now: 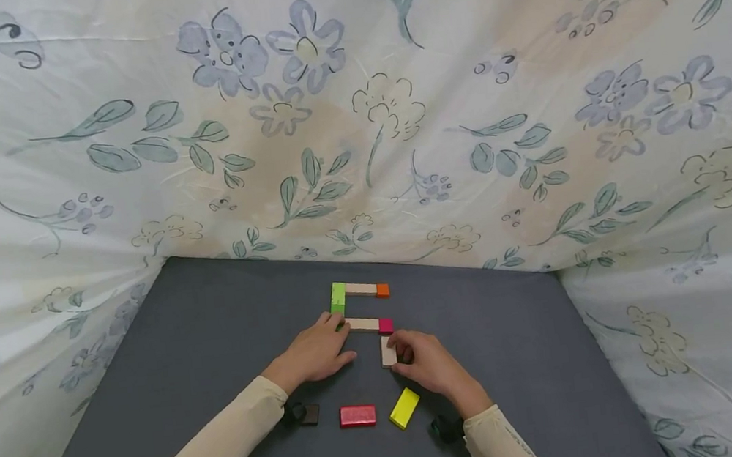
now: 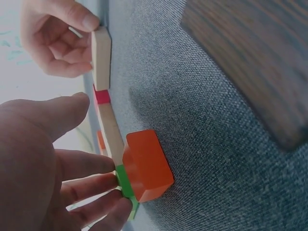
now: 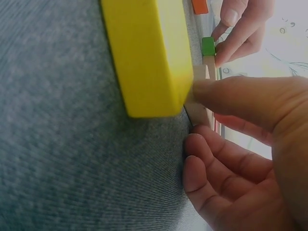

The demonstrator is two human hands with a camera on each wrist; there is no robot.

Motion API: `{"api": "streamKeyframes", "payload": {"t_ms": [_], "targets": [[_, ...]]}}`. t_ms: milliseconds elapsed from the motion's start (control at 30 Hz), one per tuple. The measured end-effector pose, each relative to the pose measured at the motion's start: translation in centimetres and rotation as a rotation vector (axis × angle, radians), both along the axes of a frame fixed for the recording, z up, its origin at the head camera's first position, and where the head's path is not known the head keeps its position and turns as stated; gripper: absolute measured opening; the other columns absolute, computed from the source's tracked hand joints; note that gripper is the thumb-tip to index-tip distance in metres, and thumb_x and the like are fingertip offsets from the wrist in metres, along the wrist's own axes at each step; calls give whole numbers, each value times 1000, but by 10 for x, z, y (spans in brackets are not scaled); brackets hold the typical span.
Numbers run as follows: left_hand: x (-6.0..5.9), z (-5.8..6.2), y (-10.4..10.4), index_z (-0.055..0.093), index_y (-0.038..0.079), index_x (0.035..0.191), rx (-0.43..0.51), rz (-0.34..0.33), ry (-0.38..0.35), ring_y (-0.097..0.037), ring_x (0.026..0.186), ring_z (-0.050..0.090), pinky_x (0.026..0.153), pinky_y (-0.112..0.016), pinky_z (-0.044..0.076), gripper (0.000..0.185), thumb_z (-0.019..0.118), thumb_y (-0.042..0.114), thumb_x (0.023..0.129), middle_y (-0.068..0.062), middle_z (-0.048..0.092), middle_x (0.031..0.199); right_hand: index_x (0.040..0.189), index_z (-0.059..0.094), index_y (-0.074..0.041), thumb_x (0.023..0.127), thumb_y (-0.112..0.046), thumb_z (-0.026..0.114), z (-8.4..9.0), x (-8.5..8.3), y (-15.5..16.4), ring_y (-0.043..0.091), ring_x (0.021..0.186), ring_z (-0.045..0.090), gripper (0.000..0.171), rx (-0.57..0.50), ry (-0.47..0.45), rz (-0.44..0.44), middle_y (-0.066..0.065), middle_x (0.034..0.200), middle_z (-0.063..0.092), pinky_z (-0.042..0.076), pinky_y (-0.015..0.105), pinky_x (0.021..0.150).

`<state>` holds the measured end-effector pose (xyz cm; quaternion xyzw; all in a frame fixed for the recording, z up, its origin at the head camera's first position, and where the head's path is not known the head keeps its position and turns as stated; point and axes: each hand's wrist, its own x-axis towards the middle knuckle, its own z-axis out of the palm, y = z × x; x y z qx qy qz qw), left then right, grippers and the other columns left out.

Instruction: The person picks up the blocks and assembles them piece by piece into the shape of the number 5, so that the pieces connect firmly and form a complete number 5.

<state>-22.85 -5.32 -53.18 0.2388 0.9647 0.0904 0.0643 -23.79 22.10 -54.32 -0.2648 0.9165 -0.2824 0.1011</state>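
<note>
Fingers of the right hand [image 1: 426, 361] are bent around the pale wooden block [image 1: 388, 355] and hold it in a pinch. This block is to the left of these fingers, low at the dark surface [image 1: 236, 322], and its long axis goes forward, away from the person. Its far end comes just beside the crimson block [image 1: 385, 326]; whether the two are touching, I cannot tell. The axis stands across the pale bar [image 1: 363, 324], which runs sideways, so in my judgement the meeting of far end and crimson block is the relation that matters most. The right hand is the nearer one to it. The left hand [image 1: 317, 351] has its fingers rather straight, with tips touching the green block [image 2: 124, 180] at the other end of the bar
</note>
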Motion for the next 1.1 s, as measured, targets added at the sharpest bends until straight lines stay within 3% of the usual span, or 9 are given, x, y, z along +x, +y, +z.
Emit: {"api": "streamKeyframes", "payload": {"t_ms": [600,1100], "targets": [[8,0,-5,59,3,155,-4,-12,-15,-30,138,46,101,-45,57,69,66,53,108,-14,49,154,128,72,-16,95,-12,87,-1,12,-7,14,85,61,36,-4,-17,-45,-4,99,66,57,38,80],[8,0,-7,59,3,155,-2,-18,-1,-30,135,47,99,-43,57,69,62,55,109,-14,49,151,127,72,-15,96,-11,86,-4,6,-7,13,84,61,35,-28,-20,-43,-4,98,65,57,38,78]]}}
